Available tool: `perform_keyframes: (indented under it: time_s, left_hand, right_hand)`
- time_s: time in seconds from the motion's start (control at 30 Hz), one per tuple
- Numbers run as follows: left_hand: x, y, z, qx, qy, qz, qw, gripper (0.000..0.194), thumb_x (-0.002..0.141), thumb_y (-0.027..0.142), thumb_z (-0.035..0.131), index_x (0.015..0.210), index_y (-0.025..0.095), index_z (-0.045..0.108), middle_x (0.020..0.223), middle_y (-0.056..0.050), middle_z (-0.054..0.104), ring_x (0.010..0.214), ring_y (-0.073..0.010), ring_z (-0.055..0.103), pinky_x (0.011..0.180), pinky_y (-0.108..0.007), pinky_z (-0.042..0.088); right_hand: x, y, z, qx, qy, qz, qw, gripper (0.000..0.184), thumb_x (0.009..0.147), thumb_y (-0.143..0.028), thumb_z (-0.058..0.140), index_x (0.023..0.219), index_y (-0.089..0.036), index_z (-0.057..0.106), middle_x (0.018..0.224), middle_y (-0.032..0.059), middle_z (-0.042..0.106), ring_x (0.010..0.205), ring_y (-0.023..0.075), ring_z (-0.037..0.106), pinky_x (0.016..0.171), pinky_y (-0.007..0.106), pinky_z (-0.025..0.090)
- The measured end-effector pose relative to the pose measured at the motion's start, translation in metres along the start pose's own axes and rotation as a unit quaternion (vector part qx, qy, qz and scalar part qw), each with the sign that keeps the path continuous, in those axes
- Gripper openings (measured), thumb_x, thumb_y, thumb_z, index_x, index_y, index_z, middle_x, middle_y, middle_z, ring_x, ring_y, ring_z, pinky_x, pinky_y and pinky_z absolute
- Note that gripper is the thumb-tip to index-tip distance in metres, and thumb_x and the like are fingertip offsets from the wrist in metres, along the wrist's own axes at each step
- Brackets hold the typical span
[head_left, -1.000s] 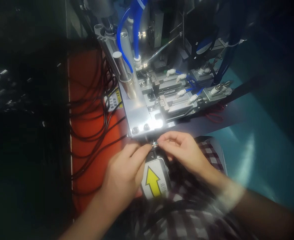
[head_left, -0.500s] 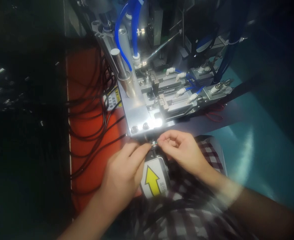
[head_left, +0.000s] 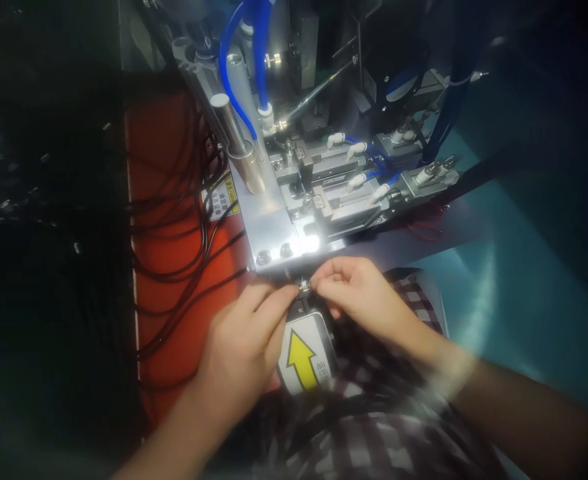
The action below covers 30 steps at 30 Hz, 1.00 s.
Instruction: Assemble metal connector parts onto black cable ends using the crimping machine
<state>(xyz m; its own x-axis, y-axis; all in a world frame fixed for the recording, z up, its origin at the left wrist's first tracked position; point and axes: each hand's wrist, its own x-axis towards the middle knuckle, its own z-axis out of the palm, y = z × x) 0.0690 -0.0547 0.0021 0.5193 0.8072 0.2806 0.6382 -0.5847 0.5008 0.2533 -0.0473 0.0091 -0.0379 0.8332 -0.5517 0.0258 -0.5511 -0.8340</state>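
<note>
Between my fingertips, just in front of the machine's metal plate (head_left: 269, 230), is a tiny shiny part (head_left: 304, 287), too small to name. My left hand (head_left: 247, 327) pinches at its left side, thumb and forefinger pressed together. From the other side my right hand (head_left: 357, 290) closes thumb and forefinger at the part's right end. Directly below the fingertips sits a rounded box with a white label and a yellow arrow (head_left: 301, 360). My fingers partly hide the small part and whatever supports it.
Blue air tubes (head_left: 261, 60) and metal cylinders (head_left: 354, 200) rise behind the plate. A steel post (head_left: 229, 123) stands on its left. Black cables (head_left: 194, 267) run over the orange surface (head_left: 174, 333). Checked cloth (head_left: 374, 427) covers the lap below.
The whole view has shifted slightly, so the machine appears a little further left. Both hands stay pinched at the small part, with the right fingers slightly changed in pose.
</note>
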Motion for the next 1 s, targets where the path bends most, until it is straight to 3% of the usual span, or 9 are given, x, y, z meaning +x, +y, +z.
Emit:
perform_keyframes:
  time_s: [0.2, 0.73, 0.9, 1.0]
  left_hand:
    - [0.002, 0.0, -0.001, 0.004, -0.009, 0.009, 1.0, 0.023, 0.09, 0.011, 0.052, 0.109, 0.014, 0.065, 0.086, -0.004, 0.062, 0.072, -0.013, 0.059, 0.065, -0.024, 0.049]
    - [0.006, 0.006, -0.008, 0.15, -0.072, 0.054, 0.985, 0.034, 0.089, 0.011, 0.041, 0.113, 0.015, 0.065, 0.082, -0.005, 0.065, 0.061, -0.0162, 0.062, 0.05, -0.026, 0.044]
    - [0.006, 0.004, -0.007, 0.122, -0.065, 0.038, 0.99, 0.033, 0.089, 0.013, 0.043, 0.112, 0.018, 0.066, 0.083, -0.005, 0.064, 0.063, -0.0147, 0.062, 0.052, -0.024, 0.047]
    - [0.005, 0.002, -0.006, 0.106, -0.062, 0.038, 0.992, 0.033, 0.09, 0.013, 0.043, 0.112, 0.017, 0.067, 0.083, -0.005, 0.064, 0.063, -0.0145, 0.062, 0.054, -0.023, 0.048]
  right_hand:
    - [0.005, 0.002, -0.005, 0.049, -0.052, 0.025, 0.997, 0.013, 0.072, -0.013, 0.055, 0.061, -0.014, 0.062, 0.039, -0.0073, 0.049, 0.041, 0.006, 0.041, 0.046, 0.019, 0.032]
    - [0.002, -0.003, -0.005, 0.005, -0.02, 0.004, 1.0, 0.01, 0.071, -0.007, 0.057, 0.065, -0.015, 0.06, 0.044, -0.0081, 0.05, 0.04, 0.0064, 0.045, 0.043, 0.018, 0.034]
    - [-0.003, 0.0, -0.005, 0.006, -0.013, -0.028, 1.0, 0.001, 0.073, -0.015, 0.062, 0.073, -0.015, 0.063, 0.054, -0.0055, 0.054, 0.045, 0.0082, 0.049, 0.046, 0.02, 0.039]
    - [-0.005, 0.005, -0.004, -0.009, 0.019, -0.069, 0.997, 0.007, 0.075, -0.022, 0.066, 0.077, -0.016, 0.064, 0.057, -0.0043, 0.054, 0.049, 0.0093, 0.049, 0.046, 0.021, 0.038]
